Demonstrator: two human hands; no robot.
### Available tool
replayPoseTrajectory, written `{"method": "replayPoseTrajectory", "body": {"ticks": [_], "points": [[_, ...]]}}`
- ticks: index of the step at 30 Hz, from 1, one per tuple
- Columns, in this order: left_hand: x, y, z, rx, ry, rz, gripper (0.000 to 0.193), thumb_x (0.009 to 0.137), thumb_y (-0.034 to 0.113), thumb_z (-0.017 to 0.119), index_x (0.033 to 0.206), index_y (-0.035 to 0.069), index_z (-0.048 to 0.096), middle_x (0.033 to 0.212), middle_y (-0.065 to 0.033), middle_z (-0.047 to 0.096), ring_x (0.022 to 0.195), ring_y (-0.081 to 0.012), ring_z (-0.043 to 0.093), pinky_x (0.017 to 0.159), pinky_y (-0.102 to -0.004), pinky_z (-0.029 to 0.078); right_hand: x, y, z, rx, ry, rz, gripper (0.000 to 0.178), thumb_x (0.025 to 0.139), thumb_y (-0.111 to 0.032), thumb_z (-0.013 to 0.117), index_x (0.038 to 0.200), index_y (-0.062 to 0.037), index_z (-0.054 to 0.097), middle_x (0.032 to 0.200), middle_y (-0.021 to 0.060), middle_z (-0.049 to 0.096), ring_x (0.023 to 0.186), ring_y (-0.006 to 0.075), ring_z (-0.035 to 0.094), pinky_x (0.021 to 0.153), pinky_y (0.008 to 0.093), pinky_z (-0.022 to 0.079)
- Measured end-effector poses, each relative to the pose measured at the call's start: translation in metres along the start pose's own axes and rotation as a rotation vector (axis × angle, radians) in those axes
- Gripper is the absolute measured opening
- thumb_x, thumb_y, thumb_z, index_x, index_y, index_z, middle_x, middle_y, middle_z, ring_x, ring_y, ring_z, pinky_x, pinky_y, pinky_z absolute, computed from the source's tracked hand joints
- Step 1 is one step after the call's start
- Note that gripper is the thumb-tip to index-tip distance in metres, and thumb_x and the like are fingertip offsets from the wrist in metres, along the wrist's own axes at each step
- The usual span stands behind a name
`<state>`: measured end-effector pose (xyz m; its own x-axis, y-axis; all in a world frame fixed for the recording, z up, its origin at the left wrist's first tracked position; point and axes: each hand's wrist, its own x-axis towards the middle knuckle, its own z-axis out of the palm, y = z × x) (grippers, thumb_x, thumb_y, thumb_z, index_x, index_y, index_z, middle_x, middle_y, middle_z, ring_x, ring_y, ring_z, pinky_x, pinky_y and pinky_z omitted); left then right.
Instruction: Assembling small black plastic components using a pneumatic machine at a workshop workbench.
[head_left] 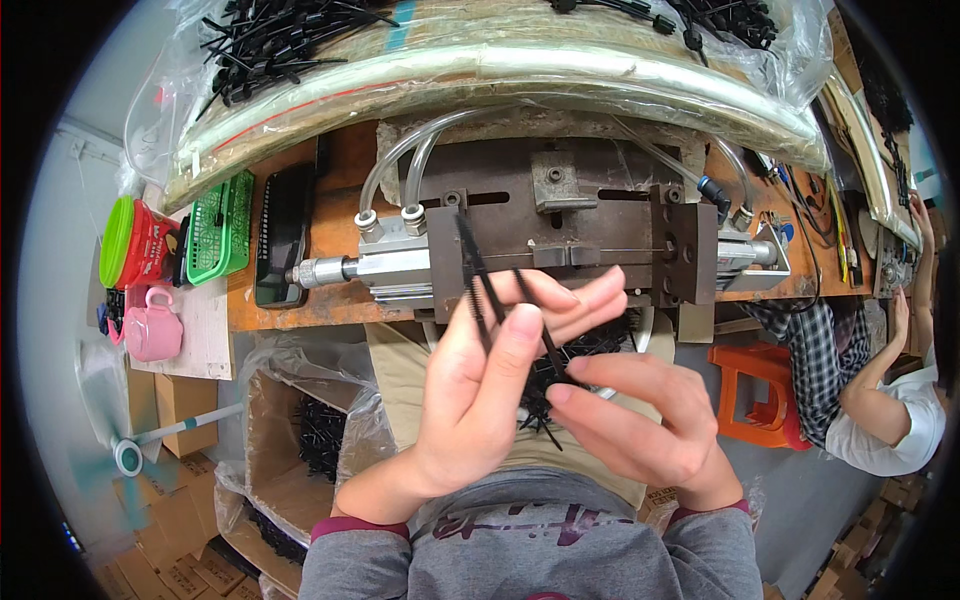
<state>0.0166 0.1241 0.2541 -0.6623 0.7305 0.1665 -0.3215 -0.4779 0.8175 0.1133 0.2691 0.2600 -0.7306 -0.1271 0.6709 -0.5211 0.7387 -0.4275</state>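
Observation:
Between the thumb and fingers of my left hand point(470, 405) are thin black cable ties point(476, 262) with ridged edges, sticking up past the thumb. My right hand point(655, 420) pinches the lower end of another black cable tie point(547, 338), which slants up towards the left fingers. Both hands hover in front of a dark metal clamping fixture point(620, 222) with an air cylinder point(395, 272) on its left side. More black ties point(538, 405) lie below the hands, over my lap, partly hidden by the fingers.
Piles of black ties point(285, 45) lie on the plastic-wrapped shelf point(500, 68). A green basket point(220, 228), pink mug point(153, 325) and black tray point(282, 245) stand left. Below is a lined box point(285, 420) of ties. A co-worker point(890, 400) and orange stool point(755, 390) are right.

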Motion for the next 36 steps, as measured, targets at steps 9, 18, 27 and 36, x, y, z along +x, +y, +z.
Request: {"method": "replayPoseTrajectory", "body": {"ticks": [9,18,27,36], "points": [[-0.002,0.02,-0.016,0.638,0.103,0.179,0.035,0.109,0.017,0.034,0.135,-0.004,0.043,0.11,-0.0209,0.069,0.073,-0.0123,0.062,0.064,-0.0231,0.051,-0.009,0.011,0.006,-0.12,-0.115,0.273,0.03,0.071,0.002,0.076,0.098,0.0036,0.064,0.117,0.0178,0.064,0.082,0.0281,0.069,0.067,0.0341,0.056],[-0.005,0.021,-0.013,0.226,0.189,-0.05,0.075,0.101,0.066,0.028,0.127,-0.003,0.046,0.074,-0.0009,0.042,0.059,-0.0062,0.032,0.044,-0.0194,0.025,0.001,0.017,0.019,-0.382,-0.235,0.314,0.026,0.071,-0.004,0.075,0.094,-0.0019,0.064,0.131,0.0159,0.063,0.065,0.0204,0.065,0.059,0.0306,0.052],[-0.002,0.021,-0.006,0.011,0.18,-0.168,0.094,0.096,0.077,0.015,0.135,-0.006,0.038,0.083,-0.0025,0.04,0.067,-0.0103,0.036,0.052,-0.0233,0.031,0.007,0.009,0.011,-0.167,-0.112,0.285,0.037,0.067,-0.009,0.084,0.101,-0.0034,0.07,0.112,0.0129,0.07,0.06,0.0179,0.063,0.053,0.0297,0.049],[-0.003,0.016,0.013,0.274,0.087,-0.331,0.102,0.091,0.082,0.011,0.146,-0.001,0.032,0.093,0.0006,0.04,0.087,-0.0123,0.038,0.081,-0.0254,0.031,0.003,-0.003,0.008,-0.094,-0.013,0.032,0.036,0.06,-0.004,0.073,0.095,0.0033,0.072,0.1,0.0144,0.066,0.067,0.02,0.062,0.055,0.0274,0.051]]}}
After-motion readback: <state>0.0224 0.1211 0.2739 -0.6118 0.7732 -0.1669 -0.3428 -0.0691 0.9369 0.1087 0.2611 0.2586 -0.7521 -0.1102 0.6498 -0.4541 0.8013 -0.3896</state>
